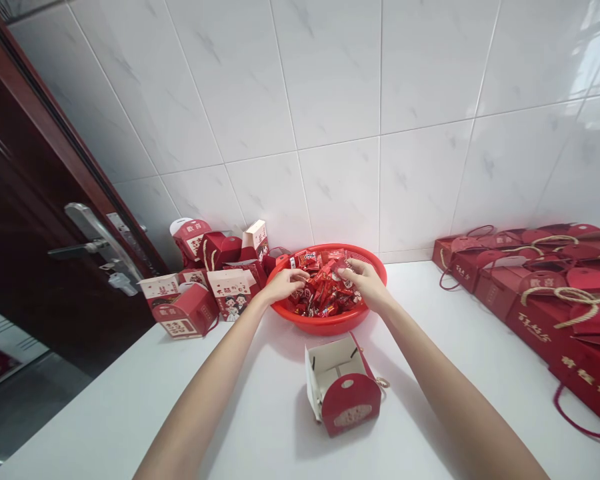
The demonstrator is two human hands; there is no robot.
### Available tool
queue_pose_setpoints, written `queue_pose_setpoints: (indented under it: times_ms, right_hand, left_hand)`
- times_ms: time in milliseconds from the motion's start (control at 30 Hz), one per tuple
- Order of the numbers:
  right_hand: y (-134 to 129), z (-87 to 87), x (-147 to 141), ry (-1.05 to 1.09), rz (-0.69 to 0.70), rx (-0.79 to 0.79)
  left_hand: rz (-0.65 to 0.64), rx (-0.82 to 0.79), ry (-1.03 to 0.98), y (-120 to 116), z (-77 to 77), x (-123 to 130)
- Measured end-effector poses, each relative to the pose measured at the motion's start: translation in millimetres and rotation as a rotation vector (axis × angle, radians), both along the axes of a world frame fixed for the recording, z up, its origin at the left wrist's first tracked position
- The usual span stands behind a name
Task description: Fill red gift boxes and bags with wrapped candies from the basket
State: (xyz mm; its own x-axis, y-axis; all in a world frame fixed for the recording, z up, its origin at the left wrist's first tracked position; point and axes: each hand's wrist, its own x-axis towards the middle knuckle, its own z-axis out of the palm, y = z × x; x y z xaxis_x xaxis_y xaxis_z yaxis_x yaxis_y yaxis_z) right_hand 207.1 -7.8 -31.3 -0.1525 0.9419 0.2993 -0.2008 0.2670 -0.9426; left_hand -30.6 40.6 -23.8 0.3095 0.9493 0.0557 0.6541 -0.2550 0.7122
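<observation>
A red plastic basket (325, 325) stands against the wall, filled with red-wrapped candies (323, 290). My left hand (286, 285) reaches over its left side, its fingers curved close to the wrappers; whether it grips one is too small to tell. On the right side of the basket, my right hand (365, 281) pinches what looks like a red candy wrapper between thumb and fingers. An open red gift box (350, 403) with a white inside sits in front of the basket, between my forearms. Neither hand touches this box, and no candy shows inside it.
Several red and cream gift boxes (187, 310) cluster at the left of the white table (260, 413). Rows of closed red boxes (515, 293) with rope handles line the right side. A tiled wall (340, 187) rises behind, and a dark door (35, 200) stands at the left.
</observation>
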Motion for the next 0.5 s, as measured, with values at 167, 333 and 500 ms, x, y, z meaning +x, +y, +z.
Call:
queue_pose_setpoints:
  times_ms: [167, 333, 500]
  right_hand:
    - [-1, 1.1, 1, -0.025, -0.011, 0.0]
    - [-1, -0.2, 0, -0.003, -0.019, -0.005]
    - [0, -0.9, 0, 0.005, -0.022, 0.0]
  left_hand:
    - [-0.012, 0.006, 0.041, -8, 6.4, 2]
    - [-0.22, -0.158, 0.148, -24, 15.8, 18]
    - [-0.182, -0.073, 0.648, -30, 14.7, 46]
